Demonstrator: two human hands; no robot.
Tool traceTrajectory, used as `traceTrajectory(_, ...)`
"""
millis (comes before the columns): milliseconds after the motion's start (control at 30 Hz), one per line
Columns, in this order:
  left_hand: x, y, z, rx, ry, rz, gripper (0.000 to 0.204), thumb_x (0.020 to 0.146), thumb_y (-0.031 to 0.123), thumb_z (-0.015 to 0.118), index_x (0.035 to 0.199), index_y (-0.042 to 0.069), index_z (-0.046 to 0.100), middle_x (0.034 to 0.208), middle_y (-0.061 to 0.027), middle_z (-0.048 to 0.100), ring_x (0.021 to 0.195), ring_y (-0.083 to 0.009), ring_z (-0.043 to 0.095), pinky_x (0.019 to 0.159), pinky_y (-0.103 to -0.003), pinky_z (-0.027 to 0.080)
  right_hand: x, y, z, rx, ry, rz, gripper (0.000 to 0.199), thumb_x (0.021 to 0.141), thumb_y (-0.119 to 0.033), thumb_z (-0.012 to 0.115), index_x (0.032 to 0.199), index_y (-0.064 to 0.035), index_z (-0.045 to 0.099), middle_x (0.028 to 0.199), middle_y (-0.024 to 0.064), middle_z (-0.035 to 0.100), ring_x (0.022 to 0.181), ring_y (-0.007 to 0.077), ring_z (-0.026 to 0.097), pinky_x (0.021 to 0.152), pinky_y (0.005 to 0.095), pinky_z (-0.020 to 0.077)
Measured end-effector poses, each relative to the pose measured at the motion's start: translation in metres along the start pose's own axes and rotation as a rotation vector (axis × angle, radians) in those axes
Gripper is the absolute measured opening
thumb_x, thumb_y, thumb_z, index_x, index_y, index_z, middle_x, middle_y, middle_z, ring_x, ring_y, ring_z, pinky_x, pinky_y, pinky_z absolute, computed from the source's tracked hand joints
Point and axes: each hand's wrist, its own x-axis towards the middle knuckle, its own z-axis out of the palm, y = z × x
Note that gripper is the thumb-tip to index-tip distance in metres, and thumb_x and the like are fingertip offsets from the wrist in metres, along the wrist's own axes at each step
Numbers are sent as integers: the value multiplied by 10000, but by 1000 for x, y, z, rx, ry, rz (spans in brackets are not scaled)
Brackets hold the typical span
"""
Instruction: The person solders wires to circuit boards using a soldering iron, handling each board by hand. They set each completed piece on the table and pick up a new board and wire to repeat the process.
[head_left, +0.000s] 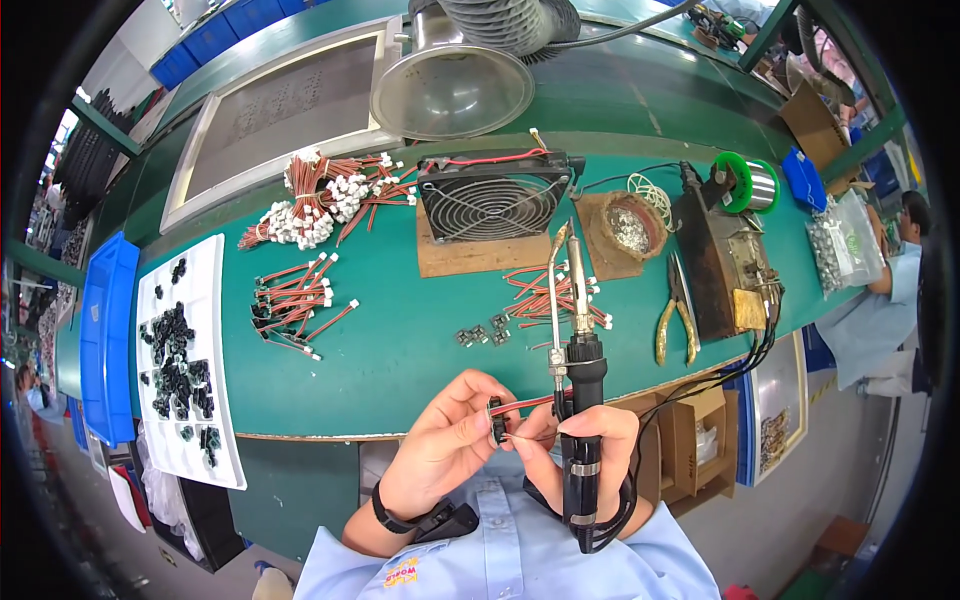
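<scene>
My left hand (445, 445) pinches a small black part (497, 420) in front of my chest, near the table's front edge. Red and black wires (530, 403) run from beside the part toward my right hand. In my right hand (600, 435) is a soldering iron (583, 375) with a black handle and a metal feed tube alongside; it stands upright, tip away from me. That hand's thumb and fingertip also come close to the part, and a thin wire lies between the hands. Beyond the iron lie cut red-and-black wires (545, 295) with white connectors and several small black parts (483, 331).
A fan (495, 205), a bowl of solder scraps (632, 228), a solder spool (745, 185) and a dark station box (715, 265) line the back and right. Pliers (677, 320) lie nearby. Left are wire bundles (305, 215), a white tray (213, 265) of black parts and a blue bin (108, 340).
</scene>
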Motion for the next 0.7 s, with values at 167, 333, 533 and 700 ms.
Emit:
traceTrajectory(167, 1, -1, 1, -11, 13, -4, 214, 894, 133, 554, 1070, 41, 476, 996, -66, 554, 931, -148, 538, 809, -272, 422, -1, 2, 3, 9, 3, -50, 479, 776, 98, 617, 1074, -84, 290, 852, 166, 551, 756, 188, 604, 582, 279, 517)
traceTrajectory(333, 1, -2, 2, -10, 2, 5, 203, 898, 128, 544, 1066, 37, 477, 974, -63, 568, 932, -146, 543, 815, -272, 420, -1, 2, 3, -5, 17, -52, 478, 776, 90, 622, 1075, -84, 292, 853, 167, 554, 753, 185, 605, 575, 268, 516)
traceTrajectory(533, 1, -1, 4, 7, 13, 17, 203, 900, 130, 542, 1067, 33, 478, 967, -63, 577, 936, -146, 545, 819, -271, 418, 1, 1, 3, -17, 8, -73, 474, 778, 78, 629, 1074, -83, 295, 851, 162, 562, 747, 182, 606, 575, 264, 515)
traceTrajectory(700, 0, -2, 4, 14, 9, 43, 200, 901, 125, 538, 1068, 33, 477, 991, -74, 570, 941, -147, 547, 819, -267, 416, 0, 2, 4, -22, 0, -73, 470, 779, 74, 630, 1072, -83, 298, 849, 159, 564, 736, 177, 605, 566, 261, 509)
